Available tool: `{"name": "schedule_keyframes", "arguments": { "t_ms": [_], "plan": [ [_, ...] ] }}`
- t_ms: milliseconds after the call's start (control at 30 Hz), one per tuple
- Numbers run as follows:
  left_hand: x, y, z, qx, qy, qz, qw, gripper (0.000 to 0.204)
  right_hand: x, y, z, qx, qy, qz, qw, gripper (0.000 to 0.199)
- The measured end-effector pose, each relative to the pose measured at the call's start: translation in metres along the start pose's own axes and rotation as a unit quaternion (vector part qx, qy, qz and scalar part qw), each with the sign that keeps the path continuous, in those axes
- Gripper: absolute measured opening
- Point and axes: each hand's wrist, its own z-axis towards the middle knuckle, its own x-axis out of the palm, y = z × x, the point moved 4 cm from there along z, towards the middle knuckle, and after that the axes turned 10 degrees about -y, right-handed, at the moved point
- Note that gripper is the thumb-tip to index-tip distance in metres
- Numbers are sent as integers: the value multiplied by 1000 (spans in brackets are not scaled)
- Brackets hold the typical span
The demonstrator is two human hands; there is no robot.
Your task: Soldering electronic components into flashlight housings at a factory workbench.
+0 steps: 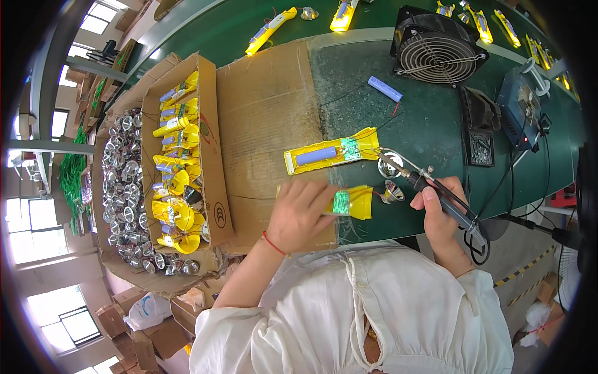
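Note:
My left hand (pixel 300 215) presses down on a yellow torch shell (pixel 355 202) with a small green circuit board, at the near edge of the cardboard sheet (pixel 268 106). My right hand (pixel 440 209) grips a black soldering iron (pixel 450 202); its tip points left toward a silver reflector (pixel 392 193) wired to that shell. Just beyond lies a second open yellow shell (pixel 330 154) holding a blue battery and a green board, with another reflector (pixel 390 166) at its end.
A loose blue battery (pixel 384 88) lies on the green table. A black fan (pixel 439 53), an iron stand (pixel 479 134) and a blue soldering station (pixel 520 103) stand right. Left are a box of yellow torch parts (pixel 177 156) and a box of reflectors (pixel 124 187). Lit torches (pixel 271 28) lie far.

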Motion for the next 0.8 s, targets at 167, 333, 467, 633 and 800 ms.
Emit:
{"name": "schedule_keyframes", "arguments": {
  "t_ms": [167, 333, 467, 633, 800],
  "plan": [
    [-17, -6, -13, -30, 52, -25, 998, 46, -2, -2, 1, 2, -1, 25, 1000, 14],
    [-31, 26, -16, -174, -92, 120, 973, 25, -1, 0, 0, 8, 12, 44, 999, 13],
    [-26, 39, -16, -212, -69, 125, 967, 19, 4, 5, 0, -1, 31, 40, 999, 13],
    [-53, 40, -4, -247, -137, 8, 959, 5, -3, 1, -1, 11, 27, 29, 999, 13],
    [-47, 21, 18, -148, -264, 45, 952, 9, 2, 3, 1, 12, 42, 45, 998, 14]
  ]
}}
